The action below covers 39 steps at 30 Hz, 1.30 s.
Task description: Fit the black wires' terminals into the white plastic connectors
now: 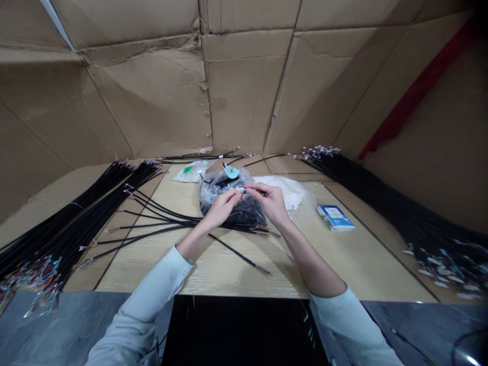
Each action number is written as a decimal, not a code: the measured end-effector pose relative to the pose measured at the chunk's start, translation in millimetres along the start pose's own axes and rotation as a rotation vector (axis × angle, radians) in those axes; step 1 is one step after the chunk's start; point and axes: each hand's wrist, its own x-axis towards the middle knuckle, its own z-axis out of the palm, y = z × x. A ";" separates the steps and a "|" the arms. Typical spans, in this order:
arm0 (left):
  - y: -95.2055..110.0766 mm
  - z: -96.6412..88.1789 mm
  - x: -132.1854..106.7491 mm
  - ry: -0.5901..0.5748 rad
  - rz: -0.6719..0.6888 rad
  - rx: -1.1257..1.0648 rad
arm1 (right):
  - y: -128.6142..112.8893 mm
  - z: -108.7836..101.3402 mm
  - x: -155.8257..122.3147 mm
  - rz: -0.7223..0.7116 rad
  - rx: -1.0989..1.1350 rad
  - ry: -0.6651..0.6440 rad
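My left hand (223, 207) and my right hand (270, 200) meet over a clear plastic bag (229, 195) of dark parts at the middle of the wooden table (236, 264). Both hands pinch a small white piece (241, 189) between their fingertips; I cannot make out what it is. Several loose black cables (160, 223) with bare coloured wire ends lie fanned out just under my left wrist, and one runs toward the near edge.
A thick bundle of black cables (57, 229) lies along the left, another bundle (385, 203) along the right. A small blue and white box (335, 217) sits right of the bag. White plastic bags (293, 195) lie behind. Cardboard walls (244, 86) enclose the table.
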 end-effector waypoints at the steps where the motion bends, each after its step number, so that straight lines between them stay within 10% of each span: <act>1: 0.6 -0.1 -0.3 -0.004 0.000 -0.010 | 0.0 0.2 -0.2 -0.014 -0.004 -0.007; 26: -8.3 0.4 0.9 0.144 0.148 -0.114 | 7.3 16.4 -6.5 0.255 0.289 -0.103; 39: 0.2 -3.7 -6.2 0.092 0.210 0.363 | 8.8 2.5 -0.1 0.162 0.199 -0.077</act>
